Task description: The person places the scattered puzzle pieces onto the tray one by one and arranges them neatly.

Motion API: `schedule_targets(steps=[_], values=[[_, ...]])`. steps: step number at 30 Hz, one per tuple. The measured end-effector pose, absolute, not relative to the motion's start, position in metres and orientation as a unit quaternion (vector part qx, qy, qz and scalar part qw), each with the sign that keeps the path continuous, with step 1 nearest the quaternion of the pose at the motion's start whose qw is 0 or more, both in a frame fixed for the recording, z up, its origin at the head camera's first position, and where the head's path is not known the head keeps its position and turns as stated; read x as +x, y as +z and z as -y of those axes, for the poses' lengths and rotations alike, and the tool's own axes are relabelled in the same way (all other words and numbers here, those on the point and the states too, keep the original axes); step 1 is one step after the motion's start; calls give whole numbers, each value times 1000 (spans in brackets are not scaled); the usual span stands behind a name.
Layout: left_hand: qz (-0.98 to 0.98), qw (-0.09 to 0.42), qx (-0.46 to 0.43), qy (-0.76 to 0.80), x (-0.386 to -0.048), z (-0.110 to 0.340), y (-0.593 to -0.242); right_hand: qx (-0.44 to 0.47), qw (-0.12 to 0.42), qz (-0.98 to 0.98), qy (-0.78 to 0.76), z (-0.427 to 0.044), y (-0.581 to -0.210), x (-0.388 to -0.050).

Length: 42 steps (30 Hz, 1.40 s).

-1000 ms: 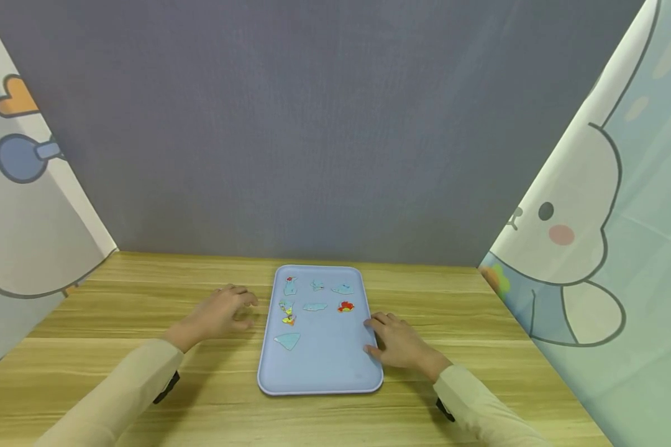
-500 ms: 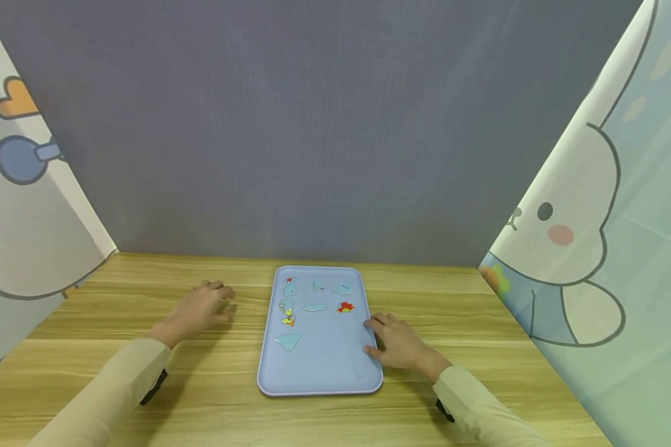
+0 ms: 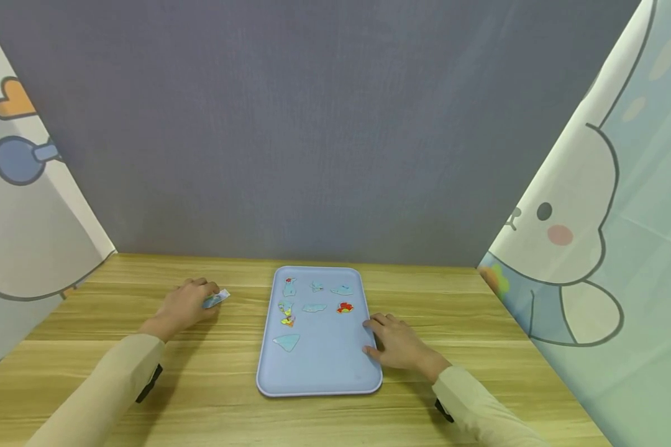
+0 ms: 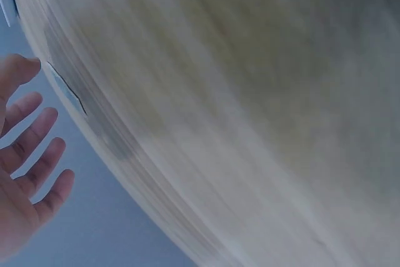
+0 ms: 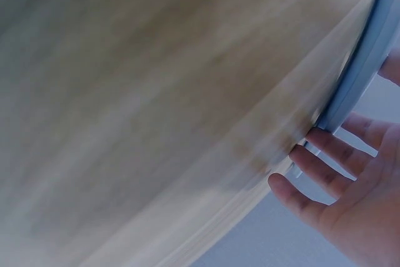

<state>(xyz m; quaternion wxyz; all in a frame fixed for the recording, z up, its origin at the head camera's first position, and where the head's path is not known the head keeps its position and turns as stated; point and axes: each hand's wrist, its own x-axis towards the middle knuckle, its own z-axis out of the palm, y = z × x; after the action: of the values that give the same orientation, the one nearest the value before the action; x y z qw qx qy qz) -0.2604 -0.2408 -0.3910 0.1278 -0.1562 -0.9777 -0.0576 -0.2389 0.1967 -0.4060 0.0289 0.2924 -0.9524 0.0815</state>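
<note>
In the head view, my left hand [image 3: 186, 305] is low over the wooden table, left of the tray. A thin picture piece [image 3: 216, 299], pale blue and white with some green, shows beside its fingertips. The left wrist view has these fingers spread and loosely bent, with the piece [image 4: 67, 89] just past the thumb; contact is not clear. My right hand [image 3: 399, 343] rests at the right rim of a light blue tray [image 3: 327, 366], its fingers loosely extended. Several irregular pieces lie on that tray, including a red and yellow one [image 3: 345, 307] and a pale blue triangle [image 3: 287, 342].
The wood-grain table [image 3: 223, 397] runs back to a grey cloth screen [image 3: 313, 136]. Printed cartoon curtains [image 3: 581, 223] border both sides. Pieces fill the tray's far half and left edge.
My left hand has moved left, away from the tray, and lowered. A picture piece now shows by its fingertips. The right hand and the tray pieces have stayed put.
</note>
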Motion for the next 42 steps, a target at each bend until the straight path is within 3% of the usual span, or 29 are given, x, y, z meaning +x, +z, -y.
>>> schedule_targets(steps=[15,42], values=[[984,95,-136,-64,-262,248,-396,293,28,952,83,-197,-407,-239],[984,99,-137,-63,-271,246,-398,284,17,956,75,-197,-406,-240]])
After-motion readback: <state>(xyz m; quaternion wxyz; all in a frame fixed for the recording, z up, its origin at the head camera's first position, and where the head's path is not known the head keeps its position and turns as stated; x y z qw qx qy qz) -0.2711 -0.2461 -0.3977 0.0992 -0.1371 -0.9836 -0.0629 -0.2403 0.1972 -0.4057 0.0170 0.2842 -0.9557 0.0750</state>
